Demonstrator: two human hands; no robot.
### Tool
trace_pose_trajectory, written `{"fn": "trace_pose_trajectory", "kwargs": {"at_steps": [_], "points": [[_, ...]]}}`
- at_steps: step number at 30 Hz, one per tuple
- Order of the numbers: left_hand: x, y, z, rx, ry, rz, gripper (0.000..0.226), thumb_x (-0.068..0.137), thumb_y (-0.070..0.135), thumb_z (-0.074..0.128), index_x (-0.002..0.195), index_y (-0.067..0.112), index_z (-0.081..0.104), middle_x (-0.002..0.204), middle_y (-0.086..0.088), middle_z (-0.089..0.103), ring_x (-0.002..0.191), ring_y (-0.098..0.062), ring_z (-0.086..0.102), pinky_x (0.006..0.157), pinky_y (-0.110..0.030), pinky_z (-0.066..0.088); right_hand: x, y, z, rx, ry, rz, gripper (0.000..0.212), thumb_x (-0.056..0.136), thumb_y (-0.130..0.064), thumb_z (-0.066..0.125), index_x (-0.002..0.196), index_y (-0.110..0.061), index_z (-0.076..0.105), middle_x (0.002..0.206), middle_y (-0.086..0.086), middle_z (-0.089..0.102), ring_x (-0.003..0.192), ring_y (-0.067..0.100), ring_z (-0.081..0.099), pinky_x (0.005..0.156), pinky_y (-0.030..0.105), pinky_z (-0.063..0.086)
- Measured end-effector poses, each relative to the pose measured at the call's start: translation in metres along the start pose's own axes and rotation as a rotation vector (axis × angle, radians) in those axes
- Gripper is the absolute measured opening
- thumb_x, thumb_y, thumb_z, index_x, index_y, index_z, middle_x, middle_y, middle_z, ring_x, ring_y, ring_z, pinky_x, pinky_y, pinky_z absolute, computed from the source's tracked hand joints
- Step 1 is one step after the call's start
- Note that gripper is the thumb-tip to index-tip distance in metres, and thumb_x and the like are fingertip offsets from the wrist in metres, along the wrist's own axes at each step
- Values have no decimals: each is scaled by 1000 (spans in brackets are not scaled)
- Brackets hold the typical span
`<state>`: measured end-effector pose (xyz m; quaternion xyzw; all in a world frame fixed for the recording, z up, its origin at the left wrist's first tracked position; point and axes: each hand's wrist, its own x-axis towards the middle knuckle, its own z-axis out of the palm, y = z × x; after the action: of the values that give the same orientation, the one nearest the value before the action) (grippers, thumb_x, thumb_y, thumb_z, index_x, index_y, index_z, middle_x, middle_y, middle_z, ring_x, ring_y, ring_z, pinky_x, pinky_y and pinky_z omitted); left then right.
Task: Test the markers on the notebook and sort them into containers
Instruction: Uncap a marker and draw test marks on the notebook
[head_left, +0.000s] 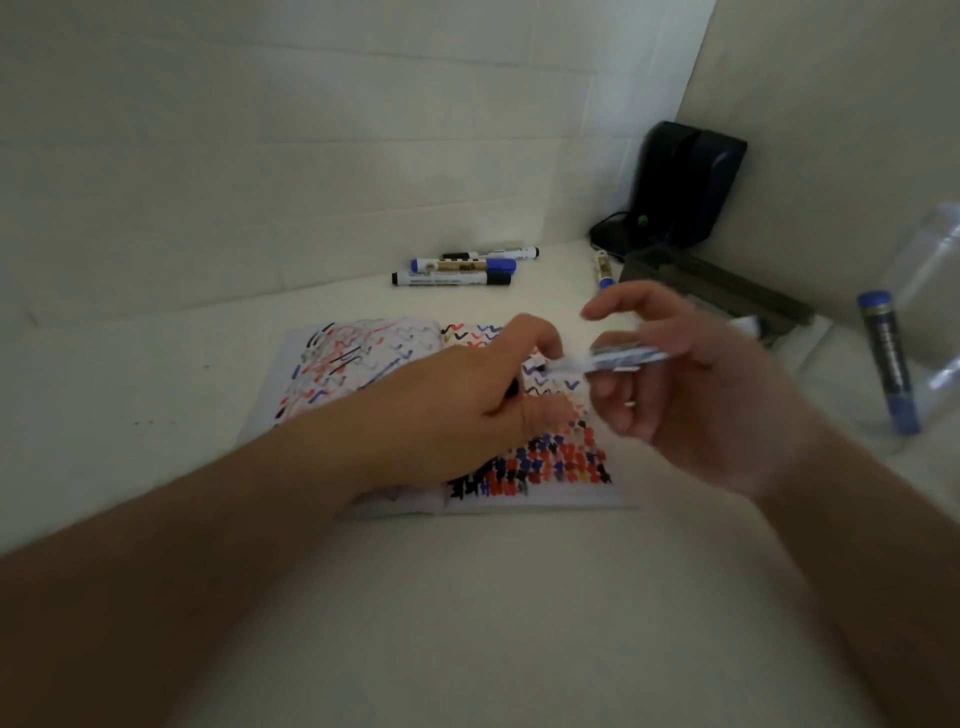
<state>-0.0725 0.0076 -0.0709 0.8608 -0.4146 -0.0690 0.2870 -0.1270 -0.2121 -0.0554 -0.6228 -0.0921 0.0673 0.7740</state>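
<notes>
An open notebook full of red, blue and black test marks lies on the white table. Above its right page my right hand grips a white marker, blurred by motion, its tip pointing left. My left hand is curled right at that tip, with something dark, seemingly the cap, showing under its fingers. Three capped markers lie in a group behind the notebook, and another one lies farther right. A blue marker stands inside a clear container at the right edge.
A dark tray-like container sits behind my right hand near the corner. A black device with a cable stands against the wall corner. White walls close in the table at the back and right.
</notes>
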Motion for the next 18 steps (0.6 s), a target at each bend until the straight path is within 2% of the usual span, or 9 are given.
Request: {"fn": "trace_pose_trajectory", "kwargs": {"at_steps": [2,3,5,8,10,14,18], "points": [[-1,-5,-5,-31,-19,-60,30,102,57,41,128,43,34,88,4,66,74,-7,60,70,-28,51,-9,-19,-11,5,-55,3,43,58,-28,86,95,-14,69,74,9,65,65,20,59,60,27,51],[-1,-8,-7,-34,-33,-72,26,103,49,49,126,44,37,86,6,64,71,-5,58,69,-29,50,-14,-26,-13,-29,-85,17,41,56,-30,88,89,-12,69,72,11,65,64,22,59,58,27,51],[1,-13,-5,4,-83,-56,32,98,36,65,119,48,44,81,8,59,64,-2,51,66,-26,46,-22,-24,-7,-114,-114,67,35,59,-25,90,80,-9,67,67,15,61,55,22,55,50,24,46],[4,-14,-3,50,-114,-26,38,92,35,72,116,52,47,78,9,56,62,-3,50,65,-29,47,-26,3,14,-294,-17,102,16,69,-9,78,69,-10,62,57,14,53,43,16,45,38,19,35],[5,-16,-2,56,-108,-17,38,91,36,73,116,51,47,77,9,55,63,-4,50,66,-32,50,-26,16,25,-355,54,96,11,71,-6,69,68,-13,62,56,13,53,44,16,45,38,19,36],[7,-20,-1,82,-97,6,34,91,39,73,114,51,51,74,10,55,63,-4,51,65,-30,47,-27,22,31,-522,138,49,25,79,2,76,63,-8,60,57,19,59,45,17,52,40,22,43],[8,-19,0,106,-108,1,28,91,42,71,111,51,55,73,10,55,63,-3,52,63,-28,44,-28,26,37,-581,211,49,30,84,2,71,59,-8,59,60,23,64,47,23,57,44,27,49]]}}
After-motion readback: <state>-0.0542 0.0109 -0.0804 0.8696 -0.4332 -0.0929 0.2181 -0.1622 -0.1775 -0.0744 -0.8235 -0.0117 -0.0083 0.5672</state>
